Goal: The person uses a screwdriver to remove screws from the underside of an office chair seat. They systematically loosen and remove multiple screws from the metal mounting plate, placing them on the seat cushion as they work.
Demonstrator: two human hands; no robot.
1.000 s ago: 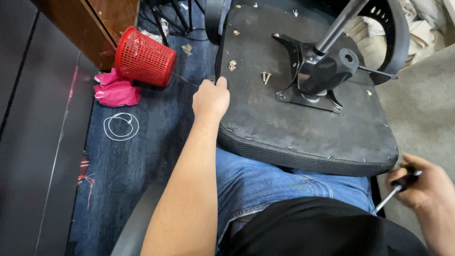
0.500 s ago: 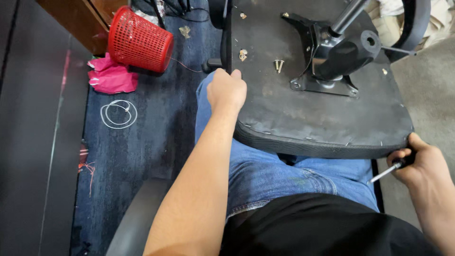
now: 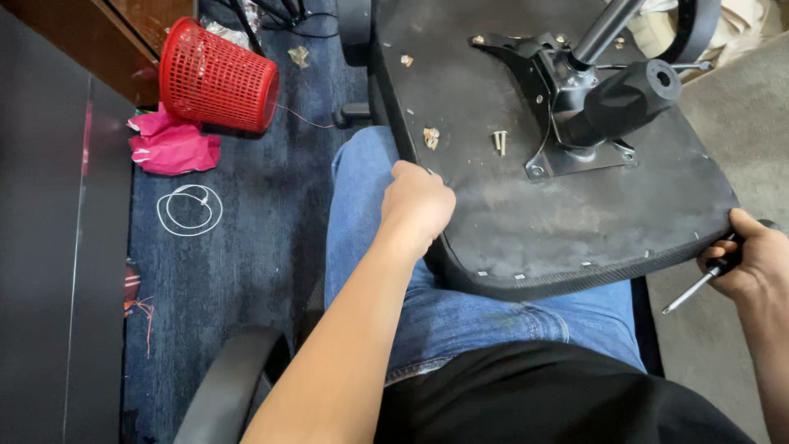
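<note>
an upturned office chair seat (image 3: 526, 205) is lying underside-up across the person's lap, held at both edges.

the left hand (image 3: 419, 205) is gripping the seat's left edge with its fingers curled closed over the rim, while the right hand (image 3: 752, 255) is pressing against the seat's right edge, its fingers closed around a screwdriver (image 3: 699, 284) whose metal shaft is pointing down and left below the seat's near-right corner. a black metal mounting plate (image 3: 567, 99) with a steel column (image 3: 604, 31) is sitting toward the seat's far right part, and two loose screws (image 3: 500, 141) are lying just left of that plate. on the blue carpet (image 3: 246, 230) well left of the seat, a red mesh basket (image 3: 215, 78) is lying tipped on its side, touching a pink cloth (image 3: 168, 148), with a coil of white wire (image 3: 189, 210) near them.
</note>
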